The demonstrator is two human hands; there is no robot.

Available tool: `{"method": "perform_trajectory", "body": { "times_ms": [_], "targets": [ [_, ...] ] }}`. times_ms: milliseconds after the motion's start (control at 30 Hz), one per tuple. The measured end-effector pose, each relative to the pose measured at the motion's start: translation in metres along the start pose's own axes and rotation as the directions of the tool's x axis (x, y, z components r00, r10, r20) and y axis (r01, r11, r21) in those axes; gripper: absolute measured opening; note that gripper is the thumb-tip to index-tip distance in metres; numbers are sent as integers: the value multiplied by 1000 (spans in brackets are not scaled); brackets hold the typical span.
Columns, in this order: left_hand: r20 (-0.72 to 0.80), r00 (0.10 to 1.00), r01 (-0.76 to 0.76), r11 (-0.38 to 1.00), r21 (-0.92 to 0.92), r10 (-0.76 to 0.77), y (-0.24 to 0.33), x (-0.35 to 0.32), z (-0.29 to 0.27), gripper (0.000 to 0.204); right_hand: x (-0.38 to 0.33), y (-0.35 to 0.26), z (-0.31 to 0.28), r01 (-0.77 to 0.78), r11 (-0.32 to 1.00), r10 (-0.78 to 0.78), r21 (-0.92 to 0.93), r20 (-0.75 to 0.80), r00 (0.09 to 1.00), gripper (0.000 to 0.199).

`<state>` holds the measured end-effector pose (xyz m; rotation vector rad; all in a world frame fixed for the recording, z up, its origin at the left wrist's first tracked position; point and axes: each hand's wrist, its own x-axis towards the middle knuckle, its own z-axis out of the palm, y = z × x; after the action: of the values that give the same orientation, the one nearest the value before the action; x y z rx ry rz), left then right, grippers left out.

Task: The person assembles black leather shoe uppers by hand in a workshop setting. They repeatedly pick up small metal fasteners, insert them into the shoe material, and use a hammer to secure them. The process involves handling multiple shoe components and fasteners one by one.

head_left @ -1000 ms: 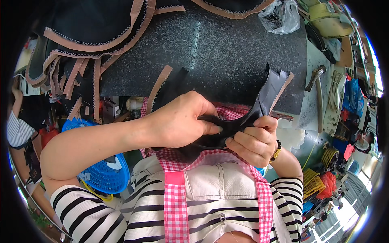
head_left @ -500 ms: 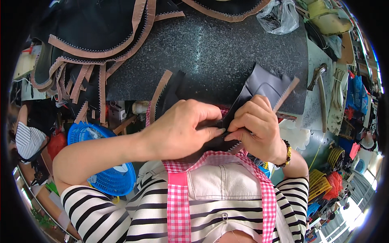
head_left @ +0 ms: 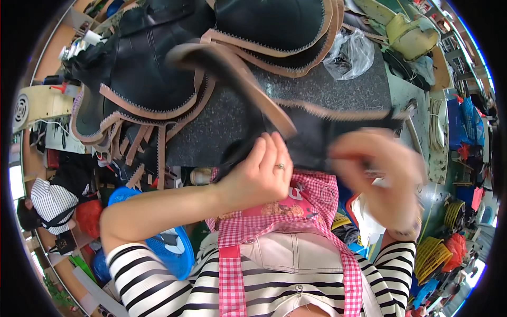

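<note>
A black leather piece with a tan strip zigzag-stitched along its edge stretches across the near side of the dark table. One end curls up at the left and is smeared by motion. My left hand, a ring on one finger, is closed on the piece near its middle, fingers pressed together. At the piece's right end, my right hand is blurred, so its grip on the leather cannot be made out. Both hands are above the pink checked apron.
Stacked black leather pieces with tan stitched edges cover the table's far left. More edged pieces lie at the back. A clear plastic bag sits at the far right. A blue plastic basket stands below my left arm.
The leather piece, bunched between both hands before, is now spread out and swung upward. My right hand has moved right, away from the left. The view has shifted, showing more of the stack.
</note>
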<state>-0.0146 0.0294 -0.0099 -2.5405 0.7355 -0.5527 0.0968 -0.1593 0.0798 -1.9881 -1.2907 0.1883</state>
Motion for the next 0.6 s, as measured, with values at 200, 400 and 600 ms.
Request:
{"method": "perform_trajectory", "body": {
  "times_ms": [200, 400, 600],
  "targets": [
    [-44, 970, 185, 841, -509, -240, 7, -18, 28, 40, 13, 102, 101, -246, 947, 175, 209, 305, 936, 19],
    [-41, 967, 200, 851, -485, -251, 23, -39, 50, 36, 27, 95, 95, -625, 728, 450, 282, 492, 745, 18],
    [39, 968, 228, 809, -542, -247, 21, -34, 47, 39, 43, 83, 91, -644, 758, 511, 100, 523, 682, 18]
  ]
}}
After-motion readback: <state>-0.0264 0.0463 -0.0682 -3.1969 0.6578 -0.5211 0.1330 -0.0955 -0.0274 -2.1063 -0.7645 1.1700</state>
